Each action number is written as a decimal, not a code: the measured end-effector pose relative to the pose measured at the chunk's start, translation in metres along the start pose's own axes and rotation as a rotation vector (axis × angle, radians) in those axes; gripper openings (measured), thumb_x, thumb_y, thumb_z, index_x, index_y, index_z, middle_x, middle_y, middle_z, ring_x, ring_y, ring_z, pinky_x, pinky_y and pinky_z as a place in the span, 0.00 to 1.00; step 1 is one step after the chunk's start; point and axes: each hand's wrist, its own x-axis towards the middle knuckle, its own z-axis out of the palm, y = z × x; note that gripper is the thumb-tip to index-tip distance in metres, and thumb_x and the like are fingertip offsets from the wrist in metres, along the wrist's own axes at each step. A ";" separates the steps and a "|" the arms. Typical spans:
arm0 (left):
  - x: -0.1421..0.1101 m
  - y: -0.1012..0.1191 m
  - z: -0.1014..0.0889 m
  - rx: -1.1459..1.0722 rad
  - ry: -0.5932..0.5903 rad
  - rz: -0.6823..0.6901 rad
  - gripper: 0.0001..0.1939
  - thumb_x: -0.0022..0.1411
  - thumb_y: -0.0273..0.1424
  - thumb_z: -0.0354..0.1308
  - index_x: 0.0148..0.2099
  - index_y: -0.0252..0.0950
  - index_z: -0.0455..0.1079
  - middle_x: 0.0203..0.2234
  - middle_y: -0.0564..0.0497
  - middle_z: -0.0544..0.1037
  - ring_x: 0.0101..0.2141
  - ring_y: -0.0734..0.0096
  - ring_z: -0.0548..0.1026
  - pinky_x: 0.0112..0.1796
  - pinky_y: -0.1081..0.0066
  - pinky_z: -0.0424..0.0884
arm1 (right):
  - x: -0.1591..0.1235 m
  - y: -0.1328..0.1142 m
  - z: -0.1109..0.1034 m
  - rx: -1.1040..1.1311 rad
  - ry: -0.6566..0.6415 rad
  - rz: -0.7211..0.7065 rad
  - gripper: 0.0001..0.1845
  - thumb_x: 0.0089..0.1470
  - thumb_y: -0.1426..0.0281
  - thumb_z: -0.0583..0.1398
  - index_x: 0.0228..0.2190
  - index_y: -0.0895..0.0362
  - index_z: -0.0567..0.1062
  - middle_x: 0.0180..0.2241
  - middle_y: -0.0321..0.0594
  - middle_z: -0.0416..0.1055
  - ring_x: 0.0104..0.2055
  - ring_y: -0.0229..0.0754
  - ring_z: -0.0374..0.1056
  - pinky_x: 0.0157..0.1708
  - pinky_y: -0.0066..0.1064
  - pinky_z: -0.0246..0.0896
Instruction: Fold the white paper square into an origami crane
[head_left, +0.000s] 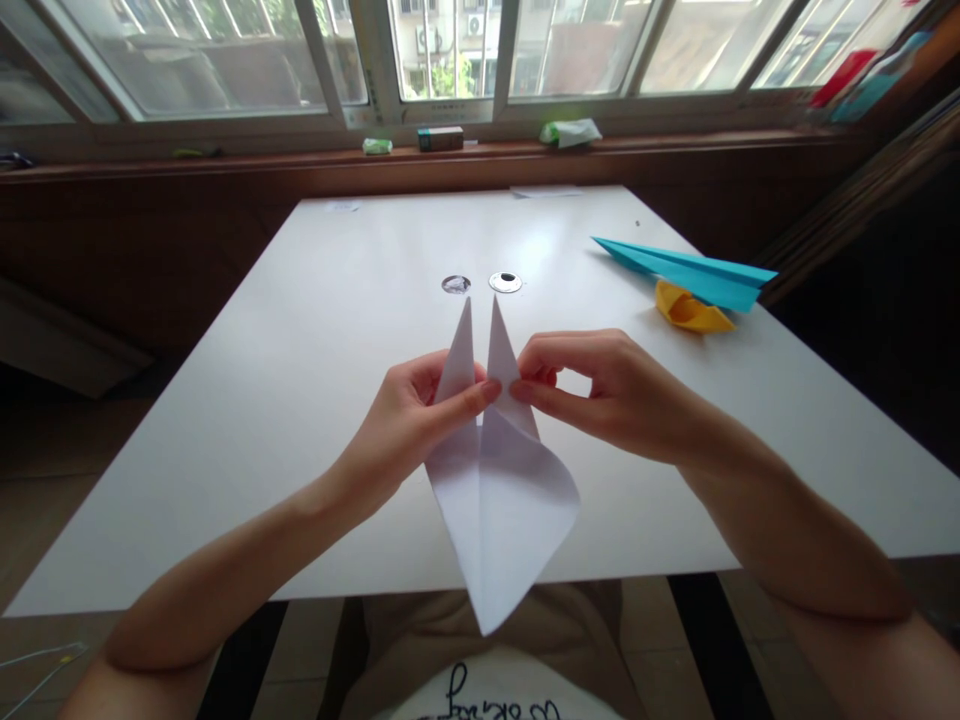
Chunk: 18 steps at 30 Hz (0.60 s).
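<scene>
A folded sheet of white paper (517, 490) is held up over the near part of the table, with two narrow points upward and one broad point down past the table edge. My left hand (420, 410) grips it around the left point, thumb across the front near the middle gap; its other fingers are mostly behind the paper. My right hand (592, 385) pinches the outer edge of the right point between thumb and fingers. Below that pinch the paper's right side bulges outward in a curve.
On the white table (300, 330) lie two round discs, a left one (456, 285) and a right one (505, 282). A blue paper plane (690, 275) and a yellow paper boat (691, 310) are at the right. Small packets and a box (441, 138) line the windowsill.
</scene>
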 end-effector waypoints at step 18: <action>0.001 0.009 -0.001 0.021 0.095 0.061 0.07 0.49 0.34 0.64 0.26 0.35 0.73 0.21 0.53 0.73 0.23 0.76 0.70 0.23 0.78 0.64 | 0.003 0.001 -0.008 0.075 -0.063 0.073 0.10 0.54 0.66 0.56 0.28 0.58 0.74 0.26 0.37 0.70 0.27 0.33 0.63 0.28 0.25 0.58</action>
